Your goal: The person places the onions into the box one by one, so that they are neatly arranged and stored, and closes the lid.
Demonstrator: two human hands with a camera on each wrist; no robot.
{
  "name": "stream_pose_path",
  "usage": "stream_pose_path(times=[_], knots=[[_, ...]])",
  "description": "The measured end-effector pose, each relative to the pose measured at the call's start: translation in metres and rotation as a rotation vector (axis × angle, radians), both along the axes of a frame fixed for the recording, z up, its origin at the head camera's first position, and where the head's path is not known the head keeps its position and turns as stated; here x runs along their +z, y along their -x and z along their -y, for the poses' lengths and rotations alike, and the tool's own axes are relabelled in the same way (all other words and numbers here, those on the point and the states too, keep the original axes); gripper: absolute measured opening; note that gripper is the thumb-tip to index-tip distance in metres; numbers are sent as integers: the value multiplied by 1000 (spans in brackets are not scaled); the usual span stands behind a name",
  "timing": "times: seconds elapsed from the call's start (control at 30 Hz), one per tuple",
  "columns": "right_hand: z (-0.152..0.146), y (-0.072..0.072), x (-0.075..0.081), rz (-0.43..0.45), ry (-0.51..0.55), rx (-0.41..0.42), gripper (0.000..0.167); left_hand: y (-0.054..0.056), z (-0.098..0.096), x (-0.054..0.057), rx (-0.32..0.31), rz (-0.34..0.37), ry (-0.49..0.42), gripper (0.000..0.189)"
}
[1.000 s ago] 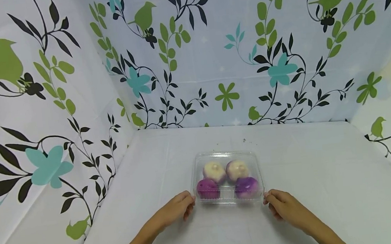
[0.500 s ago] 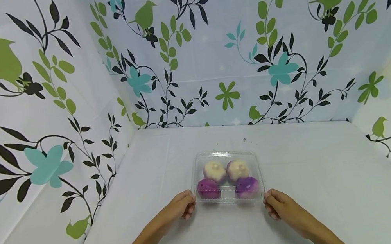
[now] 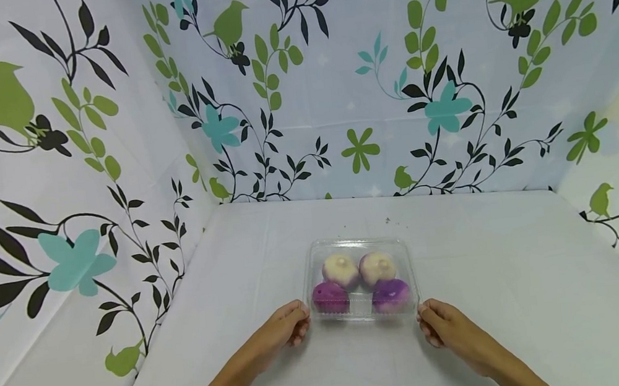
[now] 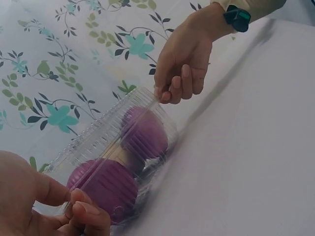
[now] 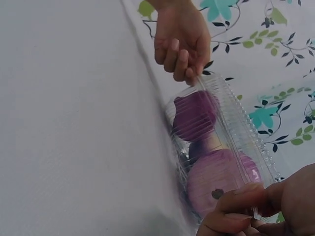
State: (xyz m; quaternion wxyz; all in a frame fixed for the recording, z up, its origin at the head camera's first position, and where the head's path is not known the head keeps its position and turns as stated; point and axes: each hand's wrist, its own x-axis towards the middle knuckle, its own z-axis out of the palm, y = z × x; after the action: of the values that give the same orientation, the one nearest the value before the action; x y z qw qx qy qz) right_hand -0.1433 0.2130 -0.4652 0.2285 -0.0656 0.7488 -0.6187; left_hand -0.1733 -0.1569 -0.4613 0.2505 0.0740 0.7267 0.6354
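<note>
In the middle of the head view a clear plastic clamshell container (image 3: 361, 307) sits low on the white table, its lid down over several purple-and-white turnips. Two turnips at the back turn their pale ends up, like this turnip (image 3: 377, 268); the front pair, including this turnip (image 3: 331, 298), look mostly purple. At the container's front left corner my left hand (image 3: 280, 331) pinches the rim between thumb and fingers. My right hand (image 3: 450, 330) grips the front right corner the same way. Both wrist views show the rim between thumb and fingertips, with ribbed walls around the turnips.
The white-covered table (image 3: 488, 250) runs back to a patterned cloth wall (image 3: 302, 113) with birds, leaves and flowers. A similar cloth (image 3: 131, 142) stands at the left side. Small dark specks (image 3: 387, 219) lie on the table behind the container.
</note>
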Motion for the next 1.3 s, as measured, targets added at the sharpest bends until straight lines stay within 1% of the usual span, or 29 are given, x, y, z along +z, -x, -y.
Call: stream_pose_path(times=[0.17,0.47,0.63,0.77,0.97,1.1,1.3], knots=[[0,1,-3,6,-17,-13,35,0,0,-1,5,5,1,25],[1,2,1,3,-16,-5,31,-1,-1,-7,46,5,-39,23],[0,3,3,2,-20,7,30,-1,-1,-7,47,-9,-46,23],[-1,3,5,5,-22,8,29,-1,-1,-7,41,0,-34,22],[-3,4,3,27,-19,-28,37,-1,-2,-8,43,21,-13,25],[-4,4,2,54,-23,-42,43,-1,-2,-7,44,19,-4,28],[-3,2,1,59,-28,-58,51,0,-1,-7,39,14,0,32]])
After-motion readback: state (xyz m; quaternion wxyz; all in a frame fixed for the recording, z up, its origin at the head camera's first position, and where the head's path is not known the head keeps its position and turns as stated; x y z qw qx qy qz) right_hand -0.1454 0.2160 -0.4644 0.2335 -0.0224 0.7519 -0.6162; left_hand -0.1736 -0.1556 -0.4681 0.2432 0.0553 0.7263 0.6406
